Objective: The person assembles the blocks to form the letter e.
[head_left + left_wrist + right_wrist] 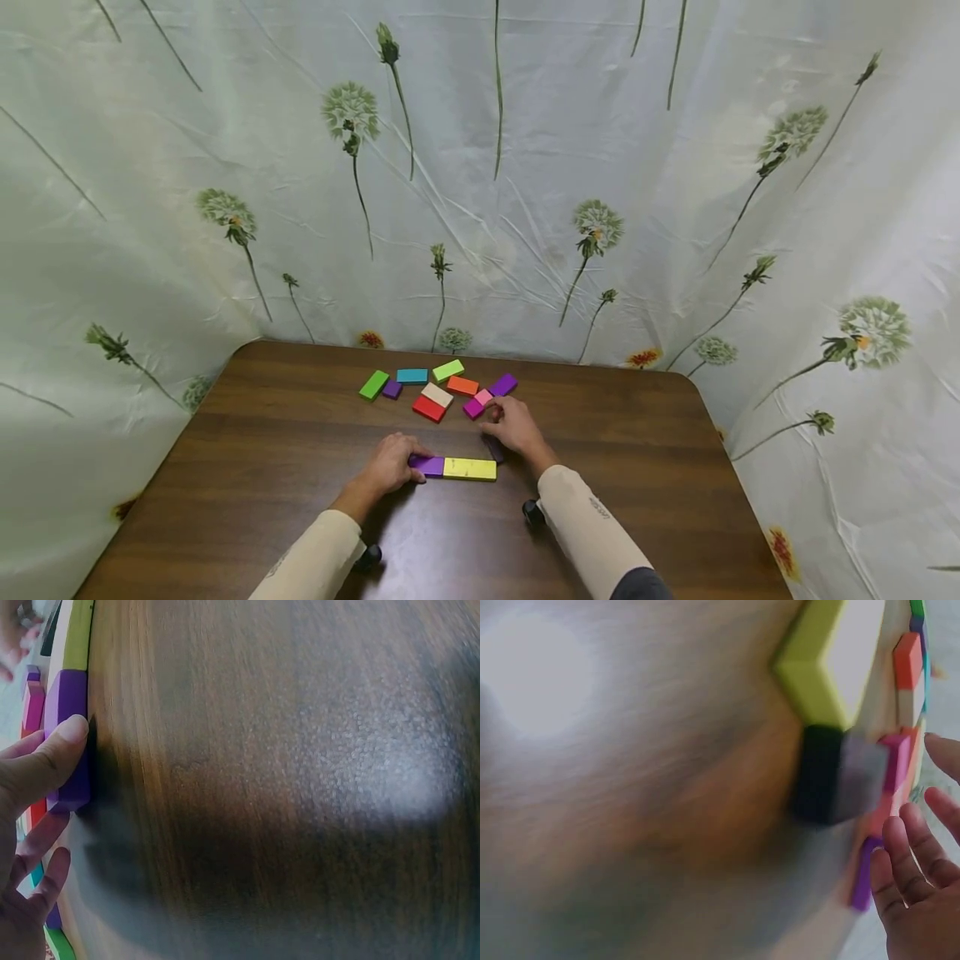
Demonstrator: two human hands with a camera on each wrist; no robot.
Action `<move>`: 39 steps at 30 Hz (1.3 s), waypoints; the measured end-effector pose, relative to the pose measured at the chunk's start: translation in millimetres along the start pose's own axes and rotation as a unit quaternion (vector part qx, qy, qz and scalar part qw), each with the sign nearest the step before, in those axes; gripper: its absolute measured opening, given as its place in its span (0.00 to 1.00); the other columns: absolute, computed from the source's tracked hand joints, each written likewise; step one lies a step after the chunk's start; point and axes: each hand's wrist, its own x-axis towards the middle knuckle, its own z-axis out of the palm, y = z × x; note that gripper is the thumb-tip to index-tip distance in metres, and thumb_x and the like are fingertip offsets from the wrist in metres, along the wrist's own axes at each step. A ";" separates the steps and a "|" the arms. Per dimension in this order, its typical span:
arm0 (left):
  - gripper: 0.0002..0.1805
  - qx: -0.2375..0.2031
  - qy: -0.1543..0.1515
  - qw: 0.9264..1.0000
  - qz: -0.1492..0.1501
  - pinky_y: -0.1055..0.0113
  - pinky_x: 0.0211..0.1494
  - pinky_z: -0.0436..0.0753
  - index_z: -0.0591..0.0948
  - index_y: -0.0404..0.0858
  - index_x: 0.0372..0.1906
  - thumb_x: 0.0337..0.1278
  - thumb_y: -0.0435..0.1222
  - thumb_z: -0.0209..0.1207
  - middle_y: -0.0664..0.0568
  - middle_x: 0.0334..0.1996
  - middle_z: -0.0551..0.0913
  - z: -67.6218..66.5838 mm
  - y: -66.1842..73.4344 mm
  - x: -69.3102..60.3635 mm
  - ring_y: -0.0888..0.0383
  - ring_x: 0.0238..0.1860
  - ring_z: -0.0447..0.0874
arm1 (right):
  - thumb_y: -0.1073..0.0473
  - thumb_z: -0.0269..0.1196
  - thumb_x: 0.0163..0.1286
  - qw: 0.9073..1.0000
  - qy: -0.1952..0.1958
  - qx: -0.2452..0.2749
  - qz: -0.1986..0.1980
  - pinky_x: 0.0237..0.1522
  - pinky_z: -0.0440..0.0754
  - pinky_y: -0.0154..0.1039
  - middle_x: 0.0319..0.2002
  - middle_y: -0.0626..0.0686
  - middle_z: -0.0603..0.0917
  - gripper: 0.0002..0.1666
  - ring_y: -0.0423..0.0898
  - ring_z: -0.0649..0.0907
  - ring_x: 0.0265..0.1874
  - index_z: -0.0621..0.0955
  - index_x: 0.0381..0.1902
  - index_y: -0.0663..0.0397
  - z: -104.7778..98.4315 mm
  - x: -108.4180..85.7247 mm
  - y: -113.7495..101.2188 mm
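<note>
My left hand [393,462] pinches a purple block [429,467], thumb on its near side and fingers at its far side and left end. End to end with that block lies a long yellow block [470,469]. A dark block [836,776] lies close to the yellow one's right end. Over the table beyond it, my right hand [515,425] has loosely bent, spread fingers with nothing visible between them. Nearest its fingertips are a light pink block [484,397] and a magenta block [473,408]; whether it touches either cannot be told.
Farther back on the brown wooden table [630,467] are scattered blocks, among them red [429,408], cream [437,395], orange [462,385], blue [412,377] and green [373,385]. Behind the table's far edge hangs a flower-patterned curtain [495,217].
</note>
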 end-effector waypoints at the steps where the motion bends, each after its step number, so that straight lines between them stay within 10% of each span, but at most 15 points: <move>1: 0.17 0.002 0.002 1.000 0.006 0.62 0.40 0.72 0.89 0.42 0.38 0.36 0.38 0.76 0.56 0.29 0.83 0.2 -0.5 0.0 0.56 0.33 0.75 | 0.59 0.71 0.58 1.000 -0.006 -0.012 -0.011 0.34 0.74 0.37 0.33 0.53 0.79 0.20 0.43 0.74 0.31 0.81 0.46 0.61 0.9 4.2 -4.6; 13: 0.17 -0.002 0.000 1.000 0.014 0.63 0.38 0.72 0.89 0.42 0.38 0.36 0.38 0.75 0.56 0.30 0.83 -1.7 4.6 1.3 0.57 0.32 0.74 | 0.59 0.71 0.59 0.983 -0.121 -0.104 -0.090 0.43 0.79 0.38 0.41 0.53 0.84 0.21 0.46 0.82 0.41 0.82 0.50 0.59 21.0 49.0 -55.6; 30: 0.17 0.002 0.021 0.999 0.032 0.66 0.35 0.71 0.89 0.43 0.37 0.32 0.38 0.76 0.58 0.28 0.82 2.3 -0.2 1.1 0.59 0.30 0.73 | 0.57 0.71 0.58 0.971 -0.122 -0.194 -0.062 0.42 0.76 0.37 0.43 0.51 0.78 0.21 0.43 0.77 0.41 0.83 0.49 0.56 44.1 61.3 -66.7; 39: 0.17 -0.009 0.015 1.000 0.019 0.64 0.37 0.72 0.89 0.42 0.37 0.33 0.38 0.76 0.57 0.29 0.82 0.3 -2.2 -0.4 0.57 0.32 0.75 | 0.63 0.71 0.56 0.960 -0.161 -0.200 -0.111 0.50 0.77 0.36 0.45 0.50 0.84 0.19 0.45 0.80 0.47 0.85 0.47 0.57 42.2 68.4 -61.6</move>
